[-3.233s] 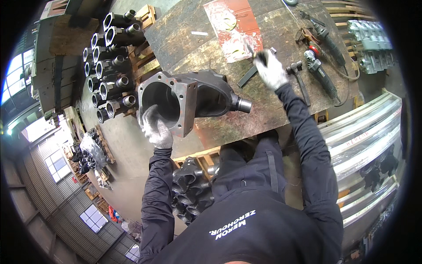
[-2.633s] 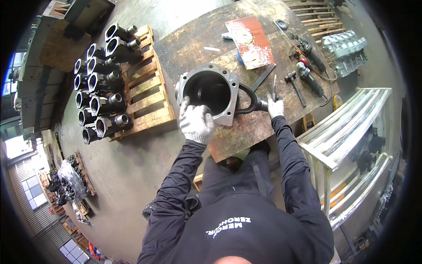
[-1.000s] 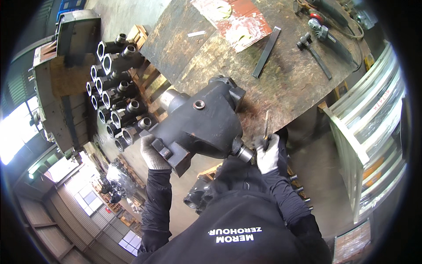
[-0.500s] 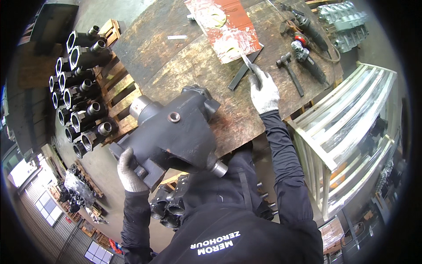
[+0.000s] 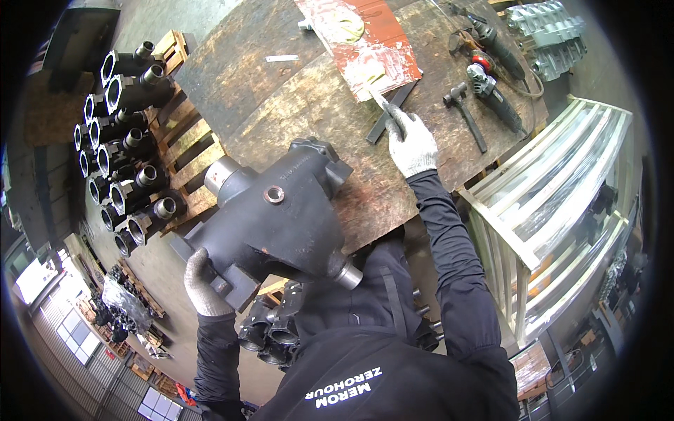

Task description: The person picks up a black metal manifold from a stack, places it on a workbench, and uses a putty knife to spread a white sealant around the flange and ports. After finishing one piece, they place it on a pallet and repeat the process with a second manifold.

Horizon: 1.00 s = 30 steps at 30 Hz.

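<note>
A large black cast-metal housing point(image 5: 281, 210) lies at the near edge of the workbench, with bare metal stubs and a round threaded hole on top. My left hand point(image 5: 203, 286), in a pale knitted glove, is closed around the housing's blocky near-left end; some fingertips are hidden. My gloved right hand point(image 5: 413, 145) grips a slim putty knife point(image 5: 378, 95), index finger laid along it. The blade's tip meets the near end of a red board point(image 5: 385, 43) smeared with white and pale yellow paste point(image 5: 371, 70). Under the board's near corner a dark flat bar point(image 5: 382, 124) sticks out.
On the wooden bench top point(image 5: 246, 91) lie a hammer point(image 5: 465, 118), an angle grinder point(image 5: 495, 98) and a small pale strip point(image 5: 282, 58). Several black castings point(image 5: 133, 151) stand on a pallet at left. A plastic-wrapped wooden crate point(image 5: 547, 210) stands close on the right.
My right hand and the putty knife have shifted slightly left and nearer to me on the board. My left hand keeps its hold on the housing.
</note>
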### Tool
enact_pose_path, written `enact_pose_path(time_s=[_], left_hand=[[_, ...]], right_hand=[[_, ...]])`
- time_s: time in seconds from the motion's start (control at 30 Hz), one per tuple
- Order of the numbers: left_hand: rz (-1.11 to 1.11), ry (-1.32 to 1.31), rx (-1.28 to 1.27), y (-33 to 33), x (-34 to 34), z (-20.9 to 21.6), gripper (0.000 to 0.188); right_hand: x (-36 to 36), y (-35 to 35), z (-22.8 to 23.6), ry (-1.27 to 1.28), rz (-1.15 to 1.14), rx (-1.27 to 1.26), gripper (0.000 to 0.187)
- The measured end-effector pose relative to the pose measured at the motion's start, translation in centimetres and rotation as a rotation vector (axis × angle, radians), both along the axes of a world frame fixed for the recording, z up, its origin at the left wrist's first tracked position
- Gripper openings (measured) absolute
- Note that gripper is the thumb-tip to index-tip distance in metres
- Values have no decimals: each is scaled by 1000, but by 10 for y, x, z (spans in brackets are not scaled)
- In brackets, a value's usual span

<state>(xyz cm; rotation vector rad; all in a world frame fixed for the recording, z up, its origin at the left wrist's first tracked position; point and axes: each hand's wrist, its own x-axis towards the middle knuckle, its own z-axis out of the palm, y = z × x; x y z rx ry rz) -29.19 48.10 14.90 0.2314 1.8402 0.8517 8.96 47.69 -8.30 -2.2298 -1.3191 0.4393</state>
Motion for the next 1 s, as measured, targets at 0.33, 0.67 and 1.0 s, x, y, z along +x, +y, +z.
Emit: enact_pose_path(time_s=[0.33, 0.67, 1.0], left_hand=[[-7, -45, -15, 1, -18, -5, 23], [42, -77, 87, 1, -15, -6, 16], [52, -94, 75, -3, -37, -16, 24]], right_hand=[[-15, 11, -1, 765, -72, -7, 43], [-60, -53, 36, 1576, -48, -325, 46], [-116, -91, 16, 1129, 60, -328, 36]])
